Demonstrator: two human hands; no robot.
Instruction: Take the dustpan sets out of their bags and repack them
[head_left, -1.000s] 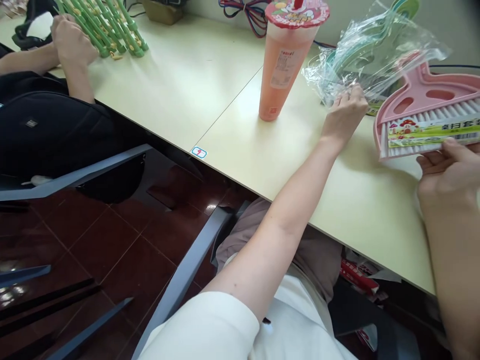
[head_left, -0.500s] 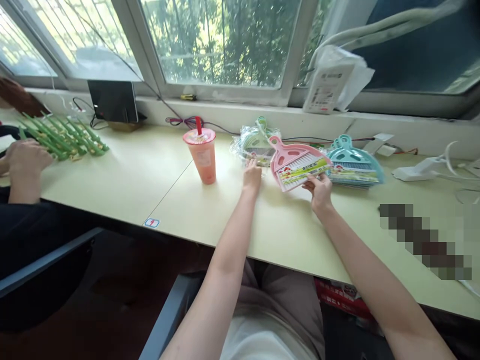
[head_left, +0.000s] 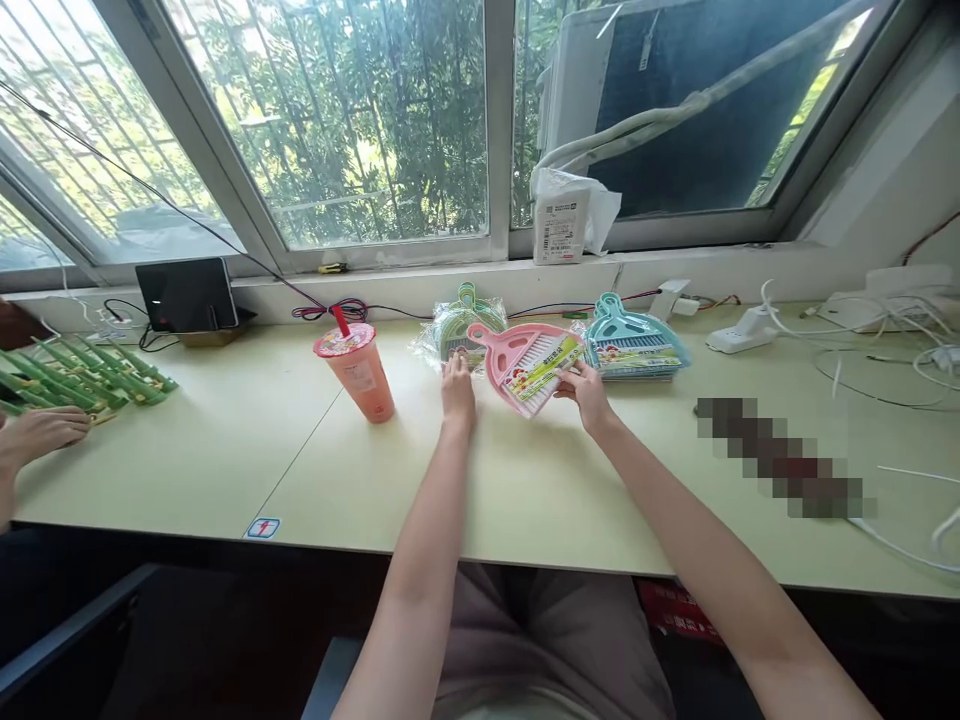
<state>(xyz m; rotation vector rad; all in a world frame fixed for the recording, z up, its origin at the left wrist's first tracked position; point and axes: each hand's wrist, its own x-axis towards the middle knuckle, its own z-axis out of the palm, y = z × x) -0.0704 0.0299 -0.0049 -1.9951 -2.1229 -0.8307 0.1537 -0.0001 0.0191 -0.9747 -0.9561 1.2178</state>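
Observation:
My right hand [head_left: 587, 392] grips the lower right edge of a pink dustpan-and-brush set [head_left: 521, 357] with a yellow-green label, held tilted just above the pale table [head_left: 525, 480]. My left hand [head_left: 457, 383] rests with curled fingers on a clear plastic bag [head_left: 442, 340] that holds a green dustpan set [head_left: 466, 312], right beside the pink one. A teal dustpan set [head_left: 630, 345] lies on the table just right of my right hand.
A pink drink cup [head_left: 357, 372] with a red straw stands left of my left hand. Green plastic strips [head_left: 82, 372] and another person's hand [head_left: 41, 434] are at the far left. A black device [head_left: 187, 294], a white power strip [head_left: 739, 330] and cables [head_left: 885, 370] lie along the back.
The view has lifted and pulled back, now taking in the window and the whole table. My hands have kept their hold on the pink dustpan and the plastic bag.

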